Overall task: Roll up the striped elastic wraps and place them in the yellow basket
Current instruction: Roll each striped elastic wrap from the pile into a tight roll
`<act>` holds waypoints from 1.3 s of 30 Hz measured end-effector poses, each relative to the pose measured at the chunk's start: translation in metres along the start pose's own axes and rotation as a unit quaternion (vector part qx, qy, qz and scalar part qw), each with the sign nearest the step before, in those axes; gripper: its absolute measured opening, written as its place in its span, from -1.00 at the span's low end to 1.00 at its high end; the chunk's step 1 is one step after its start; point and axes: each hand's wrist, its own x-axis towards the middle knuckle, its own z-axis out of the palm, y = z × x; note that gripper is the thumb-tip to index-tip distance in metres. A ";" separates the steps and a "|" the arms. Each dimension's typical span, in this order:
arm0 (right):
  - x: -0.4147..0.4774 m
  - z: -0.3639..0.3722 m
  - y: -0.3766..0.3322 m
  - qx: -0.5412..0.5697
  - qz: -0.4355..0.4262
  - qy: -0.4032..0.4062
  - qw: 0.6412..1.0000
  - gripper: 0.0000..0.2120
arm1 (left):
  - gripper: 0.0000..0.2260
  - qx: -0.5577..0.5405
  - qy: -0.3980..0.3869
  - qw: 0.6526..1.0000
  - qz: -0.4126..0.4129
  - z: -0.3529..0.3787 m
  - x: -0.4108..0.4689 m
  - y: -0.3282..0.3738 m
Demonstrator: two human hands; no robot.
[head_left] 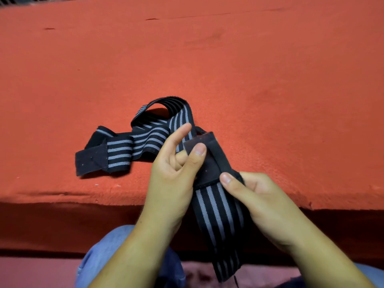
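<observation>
**Roll start: velcro end folded, both hands on wrap**

Striped wrap (216, 215) sat across the red mat's (270, 80) near edge, its tail hanging off the mat toward the jeans (99, 256). Black w/ grey lengthwise stripes and a plain black velcro tab (207, 161) at the top end. Tab was folded over, prob. as core for the roll. Left hand (172, 179) pinched the tab, thumb on top, index out straight. Right hand (264, 200) pinched the wrap's edge just below the tab, likely holding tension so the fold didn't spring back. Loose strap (128, 146) lay heaped on the mat, further in from that edge. Same piece or 2nd wrap, couldn't tell. Yellow basket not in view.
</observation>
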 end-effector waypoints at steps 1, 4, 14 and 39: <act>0.001 -0.001 0.000 0.019 0.003 0.011 1.000 -0.56 | -0.62 -0.003 -0.005 1.000 -0.003 0.000 0.000 0.000; 0.001 -0.003 0.001 0.075 0.014 0.030 0.997 -0.53 | -0.68 -0.007 -0.010 1.000 -0.010 0.000 0.001 -0.003; 0.002 -0.004 0.000 0.036 -0.003 0.050 0.998 -0.36 | -0.60 0.044 -0.014 0.999 0.024 -0.003 0.001 -0.011; 0.001 -0.003 -0.004 -0.095 -0.043 -0.018 0.994 -0.73 | -0.86 0.116 -0.009 0.993 0.000 -0.007 0.003 -0.015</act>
